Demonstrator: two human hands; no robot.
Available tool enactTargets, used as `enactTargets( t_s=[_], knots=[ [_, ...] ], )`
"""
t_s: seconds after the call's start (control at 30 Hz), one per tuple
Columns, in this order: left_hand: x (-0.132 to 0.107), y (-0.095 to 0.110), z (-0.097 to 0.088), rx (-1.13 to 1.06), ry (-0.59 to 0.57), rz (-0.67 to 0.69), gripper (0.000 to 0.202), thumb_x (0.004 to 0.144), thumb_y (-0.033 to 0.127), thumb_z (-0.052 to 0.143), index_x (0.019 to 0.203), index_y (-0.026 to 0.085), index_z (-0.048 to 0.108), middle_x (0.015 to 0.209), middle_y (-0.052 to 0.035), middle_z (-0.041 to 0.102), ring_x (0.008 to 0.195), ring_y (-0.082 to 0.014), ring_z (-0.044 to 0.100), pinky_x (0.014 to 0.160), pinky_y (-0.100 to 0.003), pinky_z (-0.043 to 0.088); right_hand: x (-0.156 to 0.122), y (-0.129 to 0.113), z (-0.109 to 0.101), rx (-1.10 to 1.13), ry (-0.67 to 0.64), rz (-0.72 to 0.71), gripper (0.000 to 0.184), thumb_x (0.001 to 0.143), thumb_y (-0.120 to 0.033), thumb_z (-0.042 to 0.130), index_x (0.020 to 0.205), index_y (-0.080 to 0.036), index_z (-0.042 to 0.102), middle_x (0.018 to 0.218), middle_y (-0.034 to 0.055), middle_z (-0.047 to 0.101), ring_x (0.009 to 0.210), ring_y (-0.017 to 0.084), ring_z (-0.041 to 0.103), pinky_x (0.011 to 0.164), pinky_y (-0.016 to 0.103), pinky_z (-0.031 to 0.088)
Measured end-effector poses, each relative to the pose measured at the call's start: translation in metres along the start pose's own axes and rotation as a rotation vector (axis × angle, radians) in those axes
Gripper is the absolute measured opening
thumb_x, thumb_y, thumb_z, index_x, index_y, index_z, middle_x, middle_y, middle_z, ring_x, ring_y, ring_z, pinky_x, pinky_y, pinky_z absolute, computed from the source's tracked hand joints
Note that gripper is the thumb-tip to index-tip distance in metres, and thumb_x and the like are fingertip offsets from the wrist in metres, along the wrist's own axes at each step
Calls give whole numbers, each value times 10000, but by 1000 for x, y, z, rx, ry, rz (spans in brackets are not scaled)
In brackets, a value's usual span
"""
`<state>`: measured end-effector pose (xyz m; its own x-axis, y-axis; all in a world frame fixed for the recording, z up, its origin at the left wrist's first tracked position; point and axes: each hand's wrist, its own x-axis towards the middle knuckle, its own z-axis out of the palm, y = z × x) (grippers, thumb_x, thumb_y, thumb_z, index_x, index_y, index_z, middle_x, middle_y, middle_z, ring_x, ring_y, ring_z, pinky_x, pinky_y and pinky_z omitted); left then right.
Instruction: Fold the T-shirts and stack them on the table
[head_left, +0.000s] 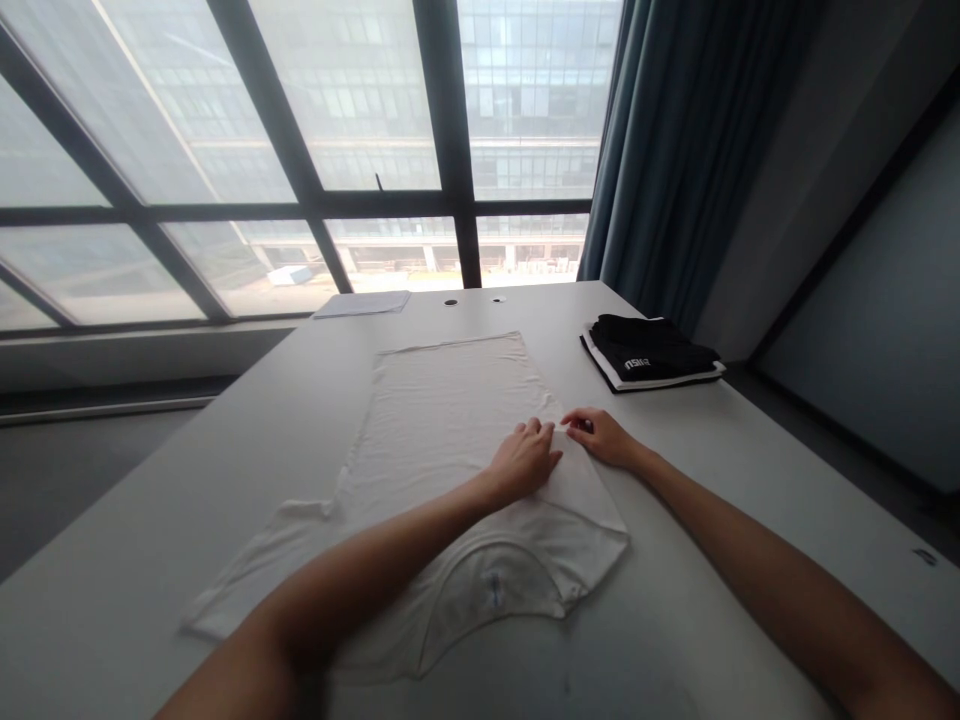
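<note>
A white T-shirt (442, 400) lies spread on the table, its neckline toward me and its hem at the far end. The sleeve on the right is folded inward over the body, while the left sleeve sticks out to the side. My left hand (525, 460) rests on the folded sleeve, fingers stretched out and thumb apart. Just right of it, my right hand (600, 436) pinches the shirt's right edge between thumb and fingers. My left forearm covers part of the shirt's near left side.
A stack of folded black and white clothes (651, 352) sits at the right on the white table (720, 480). Papers (362, 304) lie at the far left edge. Behind stand large windows (352, 100) and a blue curtain (667, 150).
</note>
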<state>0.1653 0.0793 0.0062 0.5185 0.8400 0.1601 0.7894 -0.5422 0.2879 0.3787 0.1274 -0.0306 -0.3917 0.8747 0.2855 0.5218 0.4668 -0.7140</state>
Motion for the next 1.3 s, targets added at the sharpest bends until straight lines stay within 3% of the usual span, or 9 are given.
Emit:
enactTargets(
  t_s=[0.23,0.4,0.57,0.67,0.73,0.83,1.0,1.13,1.3],
  knots=[
    [14,-29,20,-165,56,-135,282,896,328,654,1138,184,637,1131,-116,612,1094,-293,575,962,-442,454,0,2,-1,30,-6,-14,244,844,-300,616,1011,-162,728,790,24,666,723,168,567,695,292,437],
    [21,-28,24,-313,117,-103,96,900,225,595,990,193,598,1002,-51,660,959,-206,621,870,-337,491,0,4,0,38,1,-26,242,846,-303,612,1012,-172,730,764,14,662,713,168,569,685,289,438],
    [22,-32,24,-491,154,-63,230,924,227,569,1149,216,521,875,25,681,755,-129,645,695,-233,507,0,5,1,36,16,-33,230,855,-304,613,1007,-175,729,758,9,652,708,167,575,679,286,444],
    [21,-33,21,-486,208,-95,267,909,194,583,1172,213,547,855,18,671,720,-139,639,688,-251,516,-1,6,2,27,32,-32,224,865,-304,609,1008,-178,727,759,8,653,701,165,577,679,286,450],
    [19,-30,16,-403,257,-103,279,900,155,582,1175,199,573,952,-27,672,841,-175,651,807,-311,528,-1,6,3,-2,51,-36,214,869,-303,607,1000,-184,727,762,10,660,700,166,578,682,289,454],
    [13,-22,10,-217,291,67,301,910,112,552,1188,211,616,1159,-84,637,1091,-227,605,990,-391,474,-2,7,5,-70,91,-62,199,862,-292,617,994,-194,729,790,20,674,716,173,586,700,299,461],
    [-5,-8,15,-43,77,426,428,1000,267,505,1424,203,499,1477,-109,508,1373,-255,451,1168,-434,316,-3,7,6,-105,122,-73,193,867,-250,584,981,-189,728,845,49,705,771,194,621,738,313,477],
    [-15,-9,25,37,-74,415,707,1021,561,401,1564,124,282,1626,-183,264,1515,-340,195,1209,-554,156,-1,8,4,-87,181,-11,245,902,-225,488,952,-189,725,805,45,708,777,200,645,756,316,481],
    [-16,-11,26,65,-118,380,744,1008,635,341,1589,183,235,1648,-163,202,1533,-333,117,1207,-583,102,1,9,3,-17,178,49,270,920,-269,470,981,-183,718,738,20,683,681,178,618,690,298,473]
  ],
)
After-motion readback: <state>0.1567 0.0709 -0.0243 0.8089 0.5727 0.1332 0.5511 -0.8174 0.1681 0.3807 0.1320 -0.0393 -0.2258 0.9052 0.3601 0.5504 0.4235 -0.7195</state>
